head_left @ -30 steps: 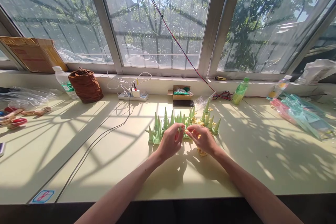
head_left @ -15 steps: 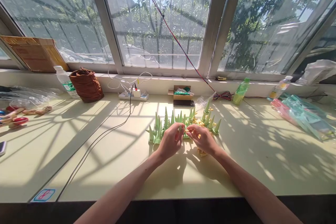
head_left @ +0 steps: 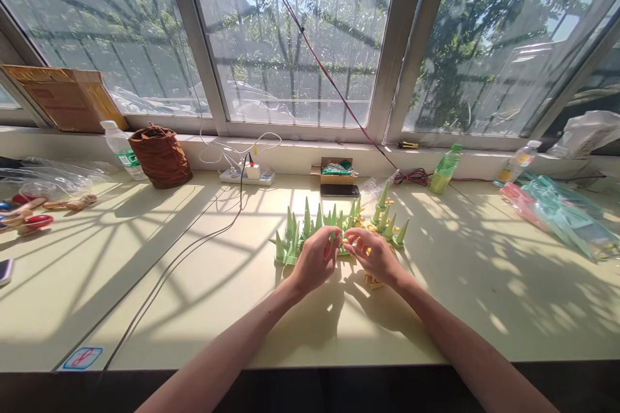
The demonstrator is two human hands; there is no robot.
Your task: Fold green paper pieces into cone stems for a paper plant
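My left hand [head_left: 316, 259] is closed in a pinch on a small green cone [head_left: 333, 237], most of it covered by the fingers. Close beside it, my right hand [head_left: 376, 257] pinches a tiny yellow piece [head_left: 344, 241] against or near the cone; the contact is too small to make out. Several pointed green cones [head_left: 307, 218] stand upright in a group behind and left of my hands. More green cones [head_left: 400, 233], with small yellow pieces among them, stand behind my right hand. Under my right wrist lies a little heap of yellow pieces [head_left: 372, 281].
A dark phone [head_left: 340, 190] lies before a small open carton [head_left: 338, 171] at the back. A white power strip [head_left: 247, 177] trails a cable [head_left: 194, 246] across the table on the left. Beyond are a brown bag [head_left: 161, 156], a green bottle [head_left: 445, 169] and plastic bags [head_left: 562, 210].
My right hand's fingers have shifted very slightly at the yellow piece. Otherwise both hands and the cones stay in place; the view has moved a touch.
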